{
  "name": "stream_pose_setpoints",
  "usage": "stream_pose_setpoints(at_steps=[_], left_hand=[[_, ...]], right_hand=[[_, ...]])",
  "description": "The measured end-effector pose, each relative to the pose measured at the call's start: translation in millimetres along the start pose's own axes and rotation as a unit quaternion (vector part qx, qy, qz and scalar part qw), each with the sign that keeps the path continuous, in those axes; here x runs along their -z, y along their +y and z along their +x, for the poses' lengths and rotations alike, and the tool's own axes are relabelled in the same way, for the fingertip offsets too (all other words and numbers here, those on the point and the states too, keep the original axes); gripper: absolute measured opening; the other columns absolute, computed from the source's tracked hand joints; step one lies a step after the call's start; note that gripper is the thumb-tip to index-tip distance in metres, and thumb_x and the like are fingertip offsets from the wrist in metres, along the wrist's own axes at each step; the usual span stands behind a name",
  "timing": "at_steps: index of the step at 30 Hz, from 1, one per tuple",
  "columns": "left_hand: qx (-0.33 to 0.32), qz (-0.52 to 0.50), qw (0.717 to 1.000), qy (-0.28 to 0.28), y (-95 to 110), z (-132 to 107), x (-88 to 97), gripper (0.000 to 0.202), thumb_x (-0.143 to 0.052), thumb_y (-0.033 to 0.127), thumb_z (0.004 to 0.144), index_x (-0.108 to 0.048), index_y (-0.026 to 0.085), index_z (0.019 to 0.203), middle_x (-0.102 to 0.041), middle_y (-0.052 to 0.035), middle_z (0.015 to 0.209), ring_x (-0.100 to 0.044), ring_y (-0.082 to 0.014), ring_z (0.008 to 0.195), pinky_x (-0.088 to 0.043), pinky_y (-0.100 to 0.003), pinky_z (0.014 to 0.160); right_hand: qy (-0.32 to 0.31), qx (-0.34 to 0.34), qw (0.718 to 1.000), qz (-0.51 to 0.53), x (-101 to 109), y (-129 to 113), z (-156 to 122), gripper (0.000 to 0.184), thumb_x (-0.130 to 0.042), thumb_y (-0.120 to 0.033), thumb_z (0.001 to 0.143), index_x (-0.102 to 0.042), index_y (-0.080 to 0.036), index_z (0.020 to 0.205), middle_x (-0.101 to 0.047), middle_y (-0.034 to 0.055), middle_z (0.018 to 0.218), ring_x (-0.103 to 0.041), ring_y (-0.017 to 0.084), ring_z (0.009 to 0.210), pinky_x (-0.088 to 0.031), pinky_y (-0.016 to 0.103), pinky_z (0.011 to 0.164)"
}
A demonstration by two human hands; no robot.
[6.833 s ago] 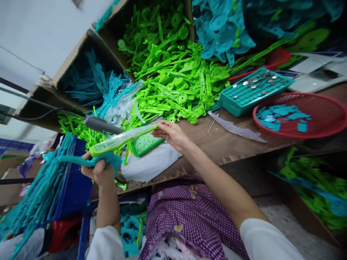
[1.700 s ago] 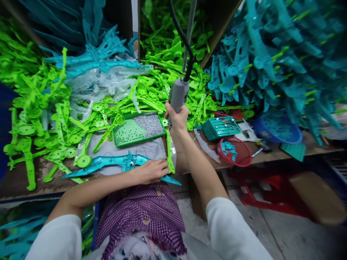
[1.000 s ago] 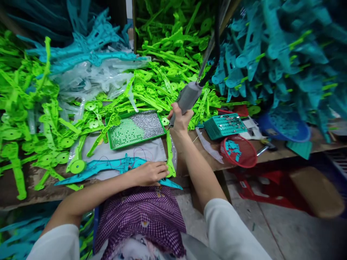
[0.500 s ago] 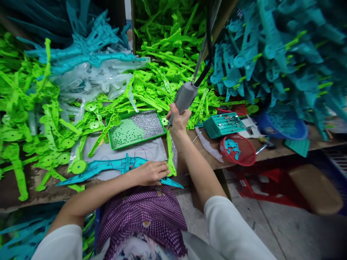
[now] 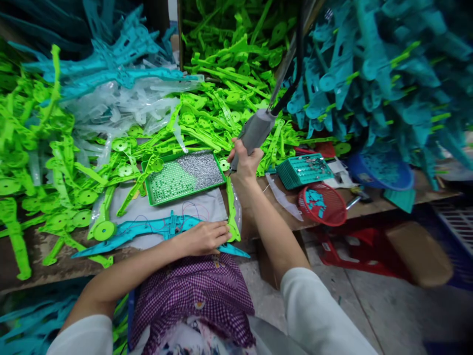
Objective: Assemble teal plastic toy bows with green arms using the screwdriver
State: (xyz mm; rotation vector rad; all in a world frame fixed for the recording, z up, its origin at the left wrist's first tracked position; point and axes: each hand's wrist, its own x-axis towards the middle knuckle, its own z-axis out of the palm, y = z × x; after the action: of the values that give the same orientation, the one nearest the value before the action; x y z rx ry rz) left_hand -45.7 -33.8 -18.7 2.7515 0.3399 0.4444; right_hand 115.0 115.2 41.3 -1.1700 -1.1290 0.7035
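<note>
My right hand [image 5: 247,162] is wrapped round a grey electric screwdriver [image 5: 254,132], whose tip points down close to the screw tray's right edge. My left hand [image 5: 209,238] is closed over the right part of a long blue plastic piece [image 5: 140,230] at the table's front edge. Thin red and dark wires lie along this piece. By the left fingertips stands a bright green plastic arm [image 5: 232,217], with a clear plastic piece behind it. The green perforated tray [image 5: 172,185] holds many small screws, heaped at its right side.
Green plastic arms [image 5: 218,106] pile up at the back and left, with clear pieces [image 5: 121,106] among them. Blue parts [image 5: 369,69] are stacked at right. A red basket [image 5: 332,207], teal trays [image 5: 291,172] and a blue bowl [image 5: 402,180] stand on the right of the table.
The screwdriver leans slightly more to the right at its top, with its cable shifted right. My left hand stays at the blue piece. The view has shifted slightly.
</note>
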Motion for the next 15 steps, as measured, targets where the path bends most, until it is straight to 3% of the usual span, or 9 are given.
stream_pose_setpoints(at_steps=[6,11,15], left_hand=[[-0.006,0.001,1.0,-0.007,0,0,-0.3,0.05,-0.07,0.032,0.084,-0.055,0.008,0.125,-0.064,-0.0186,0.119,-0.055,-0.0292,0.123,-0.056,-0.038,0.092],[-0.004,-0.012,1.0,-0.004,-1,2,3.0,0.05,-0.072,0.03,0.082,-0.056,0.007,0.123,-0.064,-0.0192,0.118,-0.058,-0.0296,0.118,-0.056,-0.04,0.09],[0.027,-0.103,0.993,0.058,-1,3,7.2,0.053,-0.069,0.05,0.081,-0.061,0.01,0.115,-0.065,-0.0149,0.115,-0.063,-0.0245,0.108,-0.055,-0.036,0.091]], right_hand=[[0.036,0.035,0.998,0.034,13,-33,-11,0.047,-0.055,-0.069,0.074,-0.061,-0.023,0.081,-0.049,-0.0059,0.05,-0.05,0.01,0.04,-0.042,0.026,0.041],[-0.014,-0.021,0.997,0.071,34,-45,-55,0.049,-0.063,-0.071,0.066,-0.062,-0.024,0.08,-0.049,-0.0065,0.046,-0.048,0.011,0.037,-0.041,0.026,0.039],[-0.016,-0.028,0.996,0.083,38,-49,-85,0.054,-0.059,-0.076,0.065,-0.063,-0.024,0.079,-0.047,-0.0059,0.045,-0.048,0.012,0.036,-0.043,0.028,0.038]])
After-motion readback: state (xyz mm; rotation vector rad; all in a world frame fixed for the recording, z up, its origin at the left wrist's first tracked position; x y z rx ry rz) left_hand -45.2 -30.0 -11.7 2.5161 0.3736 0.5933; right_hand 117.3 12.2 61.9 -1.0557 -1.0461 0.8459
